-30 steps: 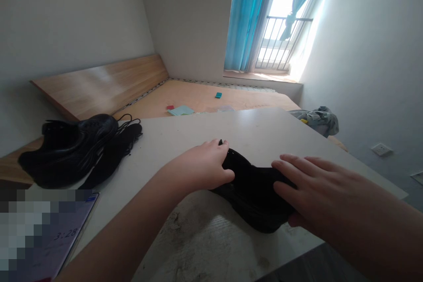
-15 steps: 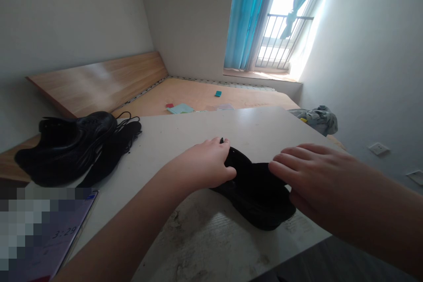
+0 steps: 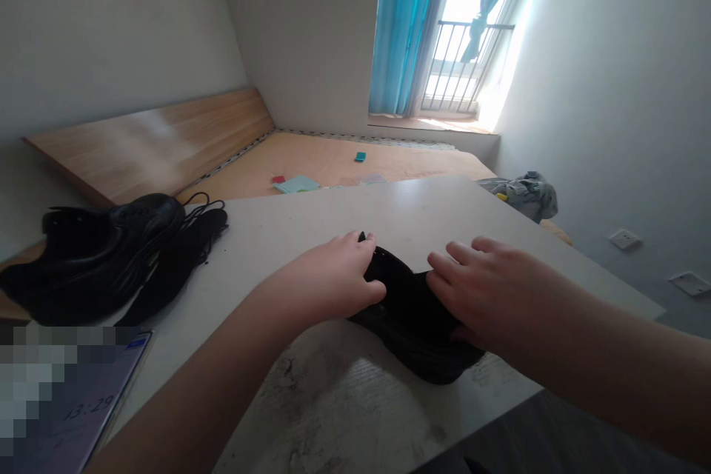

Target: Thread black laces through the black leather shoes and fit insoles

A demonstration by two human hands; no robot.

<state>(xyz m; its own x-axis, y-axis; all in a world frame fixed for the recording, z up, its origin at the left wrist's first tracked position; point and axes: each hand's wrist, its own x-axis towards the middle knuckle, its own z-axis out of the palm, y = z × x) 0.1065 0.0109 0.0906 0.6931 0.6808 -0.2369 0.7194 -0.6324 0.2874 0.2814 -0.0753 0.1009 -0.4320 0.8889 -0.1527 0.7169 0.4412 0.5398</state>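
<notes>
A black shoe [image 3: 411, 344] lies on the white table in front of me, its dark opening facing up. My left hand [image 3: 347, 274] is closed around the far-left part of the shoe, thumb at the inside edge and fingers over the outer side. At the heel end, my right hand [image 3: 472, 289] curls over the collar, with its thumb reaching into the opening. Deep shadow hides the inside of the shoe. Off to the left rests another black shoe [image 3: 119, 244], and beside it a flat black insole-shaped piece [image 3: 178, 270] with thin laces near it.
A phone-like screen [image 3: 105, 400] showing the time lies at the table's near left. The white table [image 3: 333, 215] has dark smudges near its front edge. Beyond it is a bed board [image 3: 316, 152] with small items; a grey cloth bundle [image 3: 527, 192] sits at right.
My right hand has shifted left along the shoe's collar, further over the opening. My left hand keeps its hold. The whole view has moved slightly.
</notes>
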